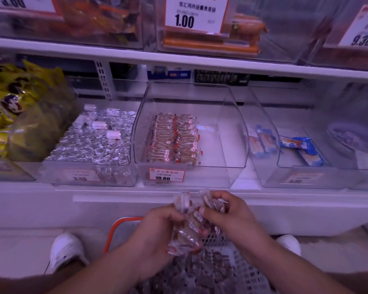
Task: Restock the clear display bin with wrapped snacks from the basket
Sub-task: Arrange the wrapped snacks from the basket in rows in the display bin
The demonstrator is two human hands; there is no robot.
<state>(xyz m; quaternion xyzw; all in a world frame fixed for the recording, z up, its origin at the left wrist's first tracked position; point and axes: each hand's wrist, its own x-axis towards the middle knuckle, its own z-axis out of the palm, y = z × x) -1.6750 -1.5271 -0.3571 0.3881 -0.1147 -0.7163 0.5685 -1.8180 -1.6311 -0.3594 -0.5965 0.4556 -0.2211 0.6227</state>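
Left hand point(157, 224) and right hand point(227, 213) both grip a wrapped-snack bundle point(191, 228) over the basket point(238, 270); count unclear. Long axes near upright. Clear display bin point(229, 134): two rows along its left side.

A shop, snack aisle. White metal shelving point(179, 60) before me, clear plastic display bins point(232, 132) of wrapped goods, orange-edged paper price tags point(167, 174).

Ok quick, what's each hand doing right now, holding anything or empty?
Left hand: gripping a bunch of wrapped snacks above the basket.
Right hand: fingers curled round the same bunch from the other side.
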